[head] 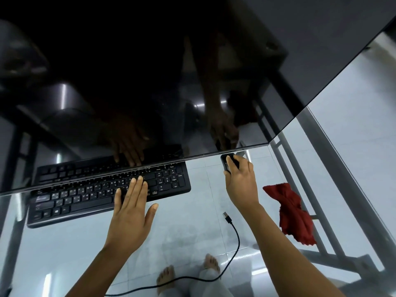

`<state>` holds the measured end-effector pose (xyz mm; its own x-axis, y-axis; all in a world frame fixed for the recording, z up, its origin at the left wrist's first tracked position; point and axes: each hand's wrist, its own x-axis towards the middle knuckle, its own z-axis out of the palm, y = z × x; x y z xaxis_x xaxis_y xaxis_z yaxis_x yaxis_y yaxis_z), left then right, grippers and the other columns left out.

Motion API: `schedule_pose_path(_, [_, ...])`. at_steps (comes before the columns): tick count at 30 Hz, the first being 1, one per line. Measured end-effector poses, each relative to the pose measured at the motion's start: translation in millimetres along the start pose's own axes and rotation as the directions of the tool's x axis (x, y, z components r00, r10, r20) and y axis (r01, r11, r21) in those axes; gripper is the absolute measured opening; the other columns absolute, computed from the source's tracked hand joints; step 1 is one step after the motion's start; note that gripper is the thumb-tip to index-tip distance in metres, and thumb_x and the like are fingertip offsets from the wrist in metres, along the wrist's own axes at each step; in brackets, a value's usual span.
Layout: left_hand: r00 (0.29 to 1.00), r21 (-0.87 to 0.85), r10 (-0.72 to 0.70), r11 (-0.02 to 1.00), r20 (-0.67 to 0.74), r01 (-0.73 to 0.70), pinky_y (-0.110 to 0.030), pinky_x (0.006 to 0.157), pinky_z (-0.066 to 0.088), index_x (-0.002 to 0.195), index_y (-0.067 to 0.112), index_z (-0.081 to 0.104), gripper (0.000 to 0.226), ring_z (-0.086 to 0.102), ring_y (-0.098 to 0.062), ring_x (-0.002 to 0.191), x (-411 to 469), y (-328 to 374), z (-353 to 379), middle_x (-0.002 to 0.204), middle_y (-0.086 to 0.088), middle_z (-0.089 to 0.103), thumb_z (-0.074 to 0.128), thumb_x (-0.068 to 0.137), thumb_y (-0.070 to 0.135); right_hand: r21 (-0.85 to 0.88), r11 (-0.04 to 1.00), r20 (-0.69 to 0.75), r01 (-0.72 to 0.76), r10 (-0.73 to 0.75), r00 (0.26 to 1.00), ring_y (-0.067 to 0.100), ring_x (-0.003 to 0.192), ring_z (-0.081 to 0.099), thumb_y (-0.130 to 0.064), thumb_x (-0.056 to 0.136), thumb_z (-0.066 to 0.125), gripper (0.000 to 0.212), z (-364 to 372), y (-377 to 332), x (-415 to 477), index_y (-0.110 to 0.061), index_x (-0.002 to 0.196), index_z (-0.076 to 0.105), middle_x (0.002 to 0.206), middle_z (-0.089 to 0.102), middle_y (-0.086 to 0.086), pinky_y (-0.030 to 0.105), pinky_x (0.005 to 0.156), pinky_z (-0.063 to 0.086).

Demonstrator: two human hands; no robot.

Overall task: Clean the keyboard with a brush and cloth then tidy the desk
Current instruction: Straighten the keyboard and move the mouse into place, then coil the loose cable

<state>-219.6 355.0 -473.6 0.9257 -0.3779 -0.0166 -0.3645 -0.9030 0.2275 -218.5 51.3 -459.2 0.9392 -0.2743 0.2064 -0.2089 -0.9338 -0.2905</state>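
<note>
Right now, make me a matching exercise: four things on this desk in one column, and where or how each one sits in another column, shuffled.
Things:
1 keyboard
2 mouse
3 red cloth
4 USB plug

States:
A gripped by the right hand
B lying loose on the glass desk, plugged into nothing
C under the flat left hand
D crumpled towards the desk's right side

Pairs: 1-C, 2-A, 3-D, 4-B
</note>
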Motion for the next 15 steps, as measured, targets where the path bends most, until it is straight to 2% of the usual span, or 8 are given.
schedule_pose_path(3, [1.0, -0.001, -0.003, 1.0, -0.008, 0.003, -0.04, 0.12, -0.005, 0.151, 0.006, 0.024, 0.07, -0.001, -0.013, 0.149, -4.7, -5.6, -1.5, 0.161, -0.003, 0.012, 0.02, 0.098, 0.052, -0.018, 1.0, -0.002, 0.004, -0.004, 1.0, 0.036, 0.11, 0.055, -0.006, 0.08, 0.073, 0.044, -3.4, -4.4, -9.0, -0.002, 0.122, 0.062, 0.123, 0.058, 0.018, 0.047, 0.092, 0.051])
schedule_pose_path(5, [1.0, -0.004, -0.014, 1.0, -0.019, 0.014, -0.041, 0.119, -0.002, 0.151, 0.006, 0.023, 0.069, -0.002, -0.013, 0.149, -11.1, -11.5, -5.1, 0.161, -0.003, 0.011, 0.02, 0.098, 0.052, -0.031, 0.999, 0.008, 0.016, -0.016, 1.0, 0.035, 0.108, 0.057, -0.008, 0.079, 0.074, 0.042, -6.2, -15.3, -21.1, -0.003, 0.12, 0.064, 0.123, 0.059, 0.016, 0.046, 0.085, 0.053])
schedule_pose_path(7, [0.999, -0.015, -0.036, 0.999, -0.034, 0.035, -0.042, 0.119, -0.001, 0.151, 0.006, 0.023, 0.069, -0.002, -0.013, 0.149, -20.4, -20.4, -10.9, 0.161, -0.003, 0.011, 0.02, 0.098, 0.052, -0.038, 0.996, 0.025, 0.086, -0.085, 0.996, 0.035, 0.107, 0.058, -0.01, 0.079, 0.074, 0.039, -6.2, -33.6, -36.0, -0.005, 0.117, 0.066, 0.121, 0.059, 0.016, 0.044, 0.083, 0.053])
schedule_pose_path(11, [0.992, -0.012, -0.119, 0.993, -0.048, 0.119, -0.042, 0.119, 0.0, 0.151, 0.007, 0.022, 0.069, -0.003, -0.013, 0.149, -47.0, -45.9, -21.5, 0.161, -0.003, 0.012, 0.021, 0.099, 0.052, 0.001, 0.963, 0.117, 0.268, -0.266, 0.957, 0.032, 0.109, 0.057, -0.011, 0.078, 0.075, 0.04, 3.8, -83.4, -63.7, -0.009, 0.117, 0.067, 0.12, 0.06, 0.015, 0.042, 0.087, 0.051])
schedule_pose_path(13, [0.977, -0.039, -0.202, 0.979, -0.066, 0.199, -0.044, 0.12, 0.008, 0.149, 0.006, 0.027, 0.067, 0.008, -0.018, 0.149, -62.5, -61.9, -27.3, 0.159, -0.007, 0.02, 0.026, 0.099, 0.049, 0.035, 0.942, 0.17, 0.333, -0.334, 0.927, 0.032, 0.108, 0.057, -0.012, 0.077, 0.075, 0.04, 10.4, -112.3, -73.1, -0.01, 0.117, 0.067, 0.12, 0.059, 0.013, 0.042, 0.087, 0.051])
schedule_pose_path(15, [0.945, -0.076, -0.312, 0.949, -0.095, 0.306, -0.048, 0.116, 0.025, 0.144, 0.004, 0.039, 0.059, 0.028, -0.027, 0.143, -80.6, -80.4, -36.0, 0.153, -0.012, 0.035, 0.042, 0.098, 0.04, 0.079, 0.912, 0.212, 0.403, -0.41, 0.887, 0.032, 0.104, 0.058, -0.013, 0.077, 0.074, 0.04, 17.1, -144.4, -80.3, -0.011, 0.117, 0.068, 0.119, 0.059, 0.012, 0.042, 0.087, 0.052])
